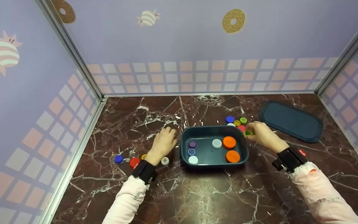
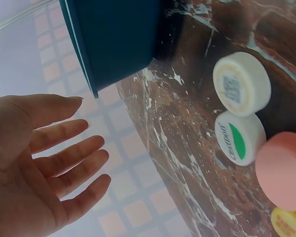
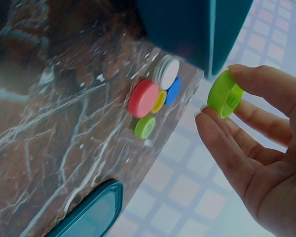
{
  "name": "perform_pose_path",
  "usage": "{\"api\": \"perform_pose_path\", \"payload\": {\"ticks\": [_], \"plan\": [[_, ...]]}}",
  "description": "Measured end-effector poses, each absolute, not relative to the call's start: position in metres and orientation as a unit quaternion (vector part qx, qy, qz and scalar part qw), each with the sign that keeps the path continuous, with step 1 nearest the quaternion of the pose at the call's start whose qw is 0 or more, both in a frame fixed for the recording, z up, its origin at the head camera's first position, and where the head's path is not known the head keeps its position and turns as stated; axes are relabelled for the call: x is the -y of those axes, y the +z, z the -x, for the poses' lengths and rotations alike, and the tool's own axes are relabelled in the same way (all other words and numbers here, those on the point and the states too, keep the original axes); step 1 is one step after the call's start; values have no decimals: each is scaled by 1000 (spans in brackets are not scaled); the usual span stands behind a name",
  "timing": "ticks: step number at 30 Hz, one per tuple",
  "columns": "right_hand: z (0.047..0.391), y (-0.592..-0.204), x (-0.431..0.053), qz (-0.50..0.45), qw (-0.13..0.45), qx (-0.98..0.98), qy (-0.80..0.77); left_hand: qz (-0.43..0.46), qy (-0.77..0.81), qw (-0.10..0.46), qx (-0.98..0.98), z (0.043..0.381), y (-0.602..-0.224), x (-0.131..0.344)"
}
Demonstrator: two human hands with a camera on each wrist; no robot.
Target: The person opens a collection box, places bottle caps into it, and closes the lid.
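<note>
My right hand (image 1: 264, 135) pinches a light green bottle cap (image 3: 224, 96) between thumb and fingers, just off the right end of a dark teal box (image 1: 213, 166). Inside the box lie two big orange caps (image 1: 233, 156), two white caps (image 1: 217, 143) and two small purple-blue caps (image 1: 192, 144). My left hand (image 1: 163, 143) hovers beside the box's left end, fingers relaxed and apart, holding nothing. In the left wrist view, white caps (image 2: 240, 137), a pinkish-red cap (image 2: 282, 171) and a yellow cap (image 2: 288, 222) sit below that hand.
Behind the box's right corner is a cluster of caps: blue (image 1: 230, 119), green (image 1: 243, 120), yellow (image 1: 237, 123), white and red. A dark teal lid (image 1: 291, 120) lies at the back right. A blue cap (image 1: 118, 159) is at the left. Patterned panels (image 1: 197, 46) enclose the marbled table.
</note>
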State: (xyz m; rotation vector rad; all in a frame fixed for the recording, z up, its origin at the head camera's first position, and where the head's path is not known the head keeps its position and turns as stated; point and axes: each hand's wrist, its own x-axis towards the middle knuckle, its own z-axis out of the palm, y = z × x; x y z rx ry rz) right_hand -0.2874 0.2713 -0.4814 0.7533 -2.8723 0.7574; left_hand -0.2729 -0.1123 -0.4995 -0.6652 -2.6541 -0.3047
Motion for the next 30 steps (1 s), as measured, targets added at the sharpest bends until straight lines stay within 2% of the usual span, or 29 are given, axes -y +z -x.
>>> {"api": "perform_pose_path", "payload": {"ticks": [6, 10, 30], "plan": [[291, -482, -257, -258, 9, 935, 245, 234, -111, 196, 946, 270, -504, 118], [293, -481, -245, -278, 9, 931, 234, 227, -112, 194, 948, 270, -506, 123], [296, -489, -206, -327, -45, 925, 188, 211, -105, 157, 959, 267, -512, 144]]}}
